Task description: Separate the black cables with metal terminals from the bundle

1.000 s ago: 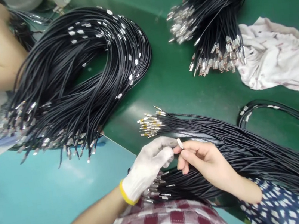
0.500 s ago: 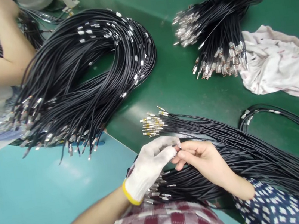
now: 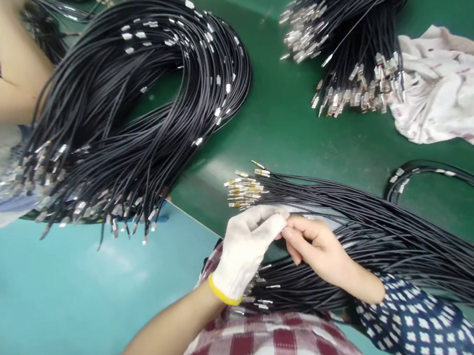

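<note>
My gloved left hand (image 3: 248,250) is drawn into a narrow pinch, thumb against finger, its tips meeting those of my bare right hand (image 3: 323,251), which is pinched just as narrow. From this far off I cannot tell what sits between them; the glove covers it. For close fingertip work like this, I'd turn the glove slightly so the tips show, press lightly and brace one hand against the other. Loose glove fabric could snag, I judge, so the bare fingers should do the fine feeling.

Across from the left, I see a co-worker's arm (image 3: 21,92) next to a big loop of black cables (image 3: 136,136) on the green table (image 3: 283,128). Then the cables nearest my hands (image 3: 384,226) lie behind and beneath them: yellow-marked ends (image 3: 243,190) just beyond the glove, silver ends (image 3: 263,303) below it. Farther right, a crossed pile of cables (image 3: 356,20) has a crumpled white cloth (image 3: 452,89) just beside it.
</note>
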Motion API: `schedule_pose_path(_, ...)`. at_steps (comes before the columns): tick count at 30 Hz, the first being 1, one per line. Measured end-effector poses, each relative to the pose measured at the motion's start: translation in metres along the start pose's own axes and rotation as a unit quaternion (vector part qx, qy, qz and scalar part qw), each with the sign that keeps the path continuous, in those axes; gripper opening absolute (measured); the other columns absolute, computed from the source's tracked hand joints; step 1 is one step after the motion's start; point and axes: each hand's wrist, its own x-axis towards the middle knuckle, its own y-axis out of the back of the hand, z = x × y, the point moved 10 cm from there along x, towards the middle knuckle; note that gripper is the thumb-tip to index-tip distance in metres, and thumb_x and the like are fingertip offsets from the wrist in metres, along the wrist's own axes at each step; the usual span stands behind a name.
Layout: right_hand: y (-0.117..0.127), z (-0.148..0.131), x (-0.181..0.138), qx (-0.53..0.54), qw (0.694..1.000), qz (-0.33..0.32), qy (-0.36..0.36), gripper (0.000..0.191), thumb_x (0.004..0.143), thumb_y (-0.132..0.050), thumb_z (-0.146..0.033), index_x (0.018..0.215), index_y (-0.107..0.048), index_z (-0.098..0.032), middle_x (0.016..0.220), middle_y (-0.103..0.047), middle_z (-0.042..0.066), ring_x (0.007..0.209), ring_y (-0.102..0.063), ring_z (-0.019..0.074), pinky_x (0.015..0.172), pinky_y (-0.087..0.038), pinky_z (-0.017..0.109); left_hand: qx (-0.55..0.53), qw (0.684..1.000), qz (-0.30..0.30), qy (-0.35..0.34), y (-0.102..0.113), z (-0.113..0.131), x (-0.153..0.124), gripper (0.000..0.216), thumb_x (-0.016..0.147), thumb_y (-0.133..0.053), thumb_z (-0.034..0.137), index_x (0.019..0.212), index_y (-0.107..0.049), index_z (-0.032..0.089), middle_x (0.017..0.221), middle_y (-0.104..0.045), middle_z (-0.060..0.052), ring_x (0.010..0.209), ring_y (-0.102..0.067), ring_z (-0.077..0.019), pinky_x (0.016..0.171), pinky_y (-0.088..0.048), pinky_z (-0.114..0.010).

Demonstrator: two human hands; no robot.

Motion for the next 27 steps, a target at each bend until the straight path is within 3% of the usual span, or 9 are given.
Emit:
schedule_pose_path(5, -0.003, 0.006, 0.0, 0.008, 1.0, 0.001, 0.004, 0.031, 0.101, -0.046, -0.031, 0.078, -0.062, -0.018, 0.048, -0.051, -0.006, 0.046, -0.047, 0.0099, 0.054, -0.039, 0.023, 0.006, 1.0, -0.005, 0.008, -0.003, -0.001, 0.0, 0.016, 0.081, -0.068, 0.029, 0.081, -0.073, 0.014, 0.061, -0.057, 0.003, 0.051, -0.044, -0.0046, 0.046, -0.033, -0.017)
schedule_pose_path(13, 0.0, 0.006, 0.001, 0.045, 0.999, 0.027, 0.006, 0.029, 0.1, -0.046, -0.03, 0.077, -0.059, -0.018, 0.047, -0.046, -0.007, 0.043, -0.042, 0.0094, 0.05, -0.036, 0.023, -0.012, 0.999, 0.003, 0.049, -0.004, -0.012, 0.0, 0.021, 0.08, -0.068, 0.033, 0.084, -0.074, 0.013, 0.061, -0.055, 0.002, 0.048, -0.041, -0.0047, 0.043, -0.029, -0.018)
schedule_pose_path(27, -0.004, 0.015, 0.003, 0.133, 0.989, 0.042, -0.041, 0.039, 0.097, -0.049, -0.05, 0.075, -0.055, -0.019, 0.049, -0.036, -0.008, 0.043, -0.032, 0.0093, 0.043, -0.028, 0.023, -0.046, 0.997, 0.007, 0.065, -0.007, -0.02, 0.003, 0.022, 0.081, -0.068, 0.034, 0.084, -0.072, 0.013, 0.055, -0.05, 0.004, 0.042, -0.038, -0.0044, 0.039, -0.026, -0.018)
